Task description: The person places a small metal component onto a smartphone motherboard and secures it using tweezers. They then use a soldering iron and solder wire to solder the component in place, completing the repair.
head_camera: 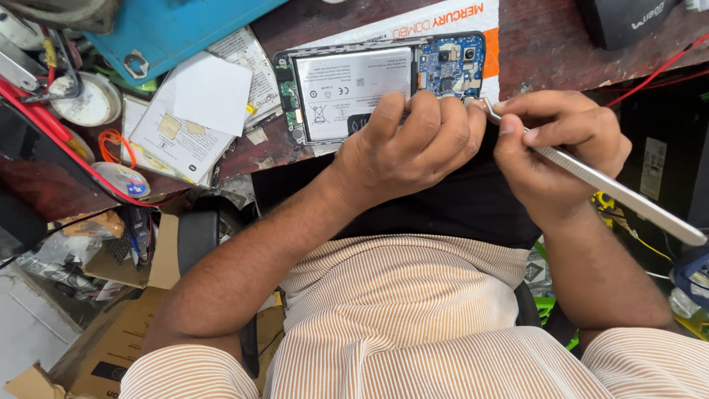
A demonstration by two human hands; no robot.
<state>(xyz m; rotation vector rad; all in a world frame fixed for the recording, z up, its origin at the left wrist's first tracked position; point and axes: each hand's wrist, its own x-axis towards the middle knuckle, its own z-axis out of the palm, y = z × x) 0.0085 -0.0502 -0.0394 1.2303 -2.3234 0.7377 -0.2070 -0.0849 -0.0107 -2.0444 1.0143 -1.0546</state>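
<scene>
Where the desk runs off to the far left, a round white tin (88, 100) sits among red cables (44, 122), and beside it a blue mat (177, 29) lies tilted across the far edge. Just right of the tin, loose white paper sheets (196, 111) are spread flat, one blank sheet lying on top of a printed one. A small roll of tape (124, 179) rests nearer, at the desk's near edge.

Moving right, an opened phone (377, 85) lies face down on the dark desk, its back cover off. Its large white-labelled battery (347, 85) fills the left and middle of the case, and a blue circuit board (452, 63) with the camera modules shows at the right end. The phone rests partly on a white and orange package (450, 18).

The left hand (413, 151) is curled over the near right corner of the phone, fingers bent and pressing on its edge, thumb laid across the lower battery. Touching it on the right, the right hand (561, 144) is closed in a pinch around metal tweezers (591, 177); the tips point left toward the circuit board's near edge, just beside the left fingers, and the long handle runs out near and right. Whether the tips hold anything I cannot tell.
</scene>
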